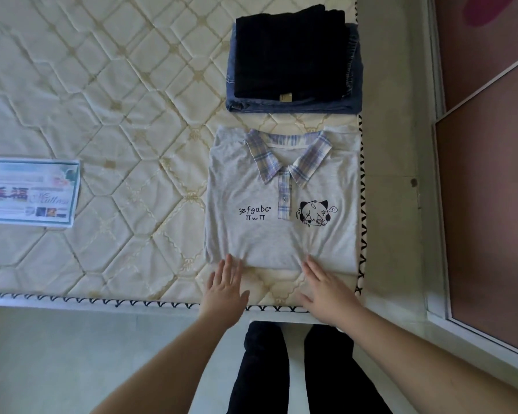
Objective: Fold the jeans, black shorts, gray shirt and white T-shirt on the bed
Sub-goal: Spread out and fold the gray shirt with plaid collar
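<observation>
The gray shirt (269,234), with a plaid collar and a cartoon print, lies folded into a rectangle near the mattress's right corner. My left hand (226,286) lies flat with straight fingers, its fingertips touching the shirt's near left edge. My right hand (323,286) lies flat the same way at the near right edge. Beyond the shirt, the folded black shorts (290,52) sit on top of the folded jeans (293,106). No white T-shirt is in view.
The quilted cream mattress (102,85) stretches to the left, with a printed label (30,191) on it at the left. Its stitched edge (102,301) runs along the front. A wardrobe panel (491,174) stands at the right. My dark-trousered legs (296,369) stand on the pale floor.
</observation>
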Available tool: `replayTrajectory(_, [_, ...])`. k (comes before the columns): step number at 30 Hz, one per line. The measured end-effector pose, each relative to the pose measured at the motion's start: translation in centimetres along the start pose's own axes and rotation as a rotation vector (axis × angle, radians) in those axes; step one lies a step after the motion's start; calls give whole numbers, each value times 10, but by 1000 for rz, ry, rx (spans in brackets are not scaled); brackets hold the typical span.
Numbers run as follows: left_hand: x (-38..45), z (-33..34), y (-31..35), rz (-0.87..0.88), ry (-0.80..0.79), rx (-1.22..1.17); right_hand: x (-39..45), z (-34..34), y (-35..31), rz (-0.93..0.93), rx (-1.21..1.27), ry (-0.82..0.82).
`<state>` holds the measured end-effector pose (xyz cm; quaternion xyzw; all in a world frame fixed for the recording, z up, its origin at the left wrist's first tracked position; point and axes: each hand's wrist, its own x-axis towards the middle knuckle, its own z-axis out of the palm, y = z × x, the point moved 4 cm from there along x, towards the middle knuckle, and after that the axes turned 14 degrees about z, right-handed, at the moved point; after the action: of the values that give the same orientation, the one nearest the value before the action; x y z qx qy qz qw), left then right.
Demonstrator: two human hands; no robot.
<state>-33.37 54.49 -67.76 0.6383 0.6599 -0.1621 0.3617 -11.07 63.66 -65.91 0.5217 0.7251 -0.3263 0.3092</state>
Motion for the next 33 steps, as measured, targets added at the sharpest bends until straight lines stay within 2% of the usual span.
replayTrajectory(3, [-28, -15, 16, 46, -71, 3, -32, -23, -5, 14, -30, 49])
replayTrajectory(5, [-53, -33, 28, 84, -22, 23, -57, -45, -5, 37, -52, 105])
replayTrajectory(8, [-94, -61, 47, 133, 27, 70, -103, -82, -10, 61, -82, 107])
replayTrajectory(13, [-167, -132, 85, 232, 242, 132, -195, -134, -39, 36, -90, 312])
replayTrajectory(18, [-255, -207, 118, 342, 576, 241, -284, -151, -55, 10, -117, 519])
replayTrajectory(20, [-288, -225, 125, 359, 655, 284, -314, -158, -58, -8, -72, 643])
replayTrajectory(23, [-325, -239, 133, 400, 745, 340, -352, -167, -64, -49, -61, 847])
replayTrajectory(26, [-349, -240, 140, 438, 799, 359, -382, -171, -68, -102, -73, 953])
replayTrajectory(33, [-378, -211, 172, 294, 770, 326, -423, -158, -42, -148, -55, 954])
